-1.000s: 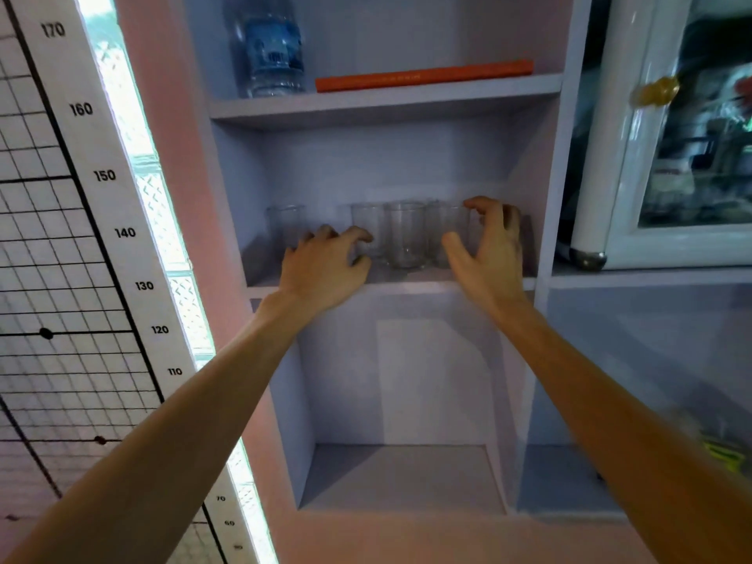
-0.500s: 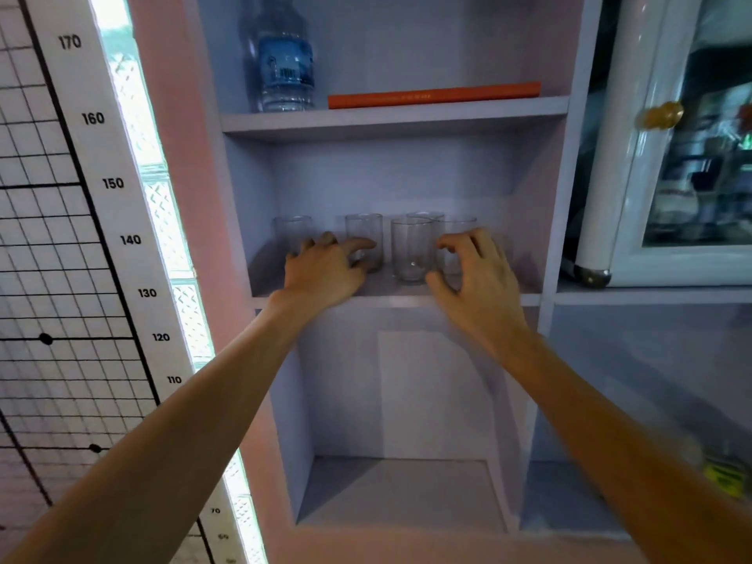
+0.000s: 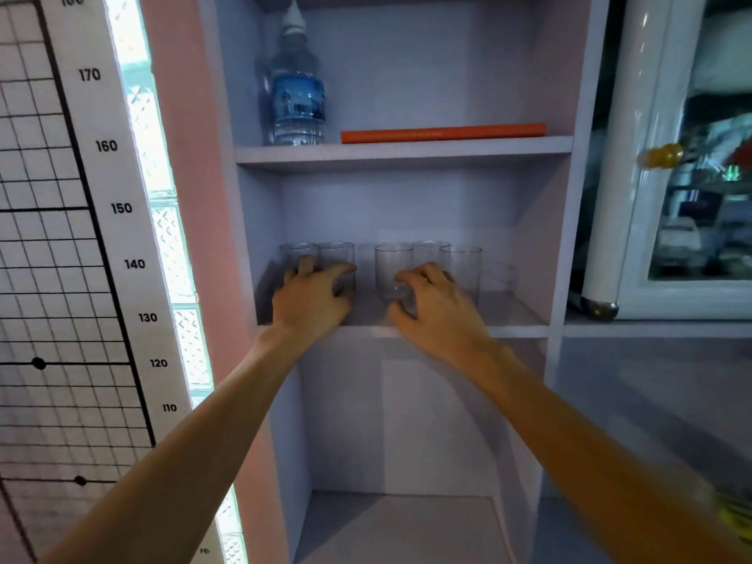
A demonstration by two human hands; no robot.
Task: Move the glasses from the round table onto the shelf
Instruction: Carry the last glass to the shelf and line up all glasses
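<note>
Five clear glasses stand on the middle shelf point(image 3: 517, 315) of a pale cabinet. The left hand point(image 3: 311, 299) is wrapped around the second glass from the left point(image 3: 337, 256), its grip clamped on it, with another glass point(image 3: 297, 252) just beside at the far left. The right hand point(image 3: 437, 307) curls around the base of the middle glass point(image 3: 392, 264); two more glasses point(image 3: 462, 262) stand to its right. On the shelf above stand a water bottle point(image 3: 297, 95) and an orange book point(image 3: 443, 133).

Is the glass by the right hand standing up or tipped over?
Standing up. The glass sits flat on the shelf, its open rim level on top, with the right hand beside its base.
</note>
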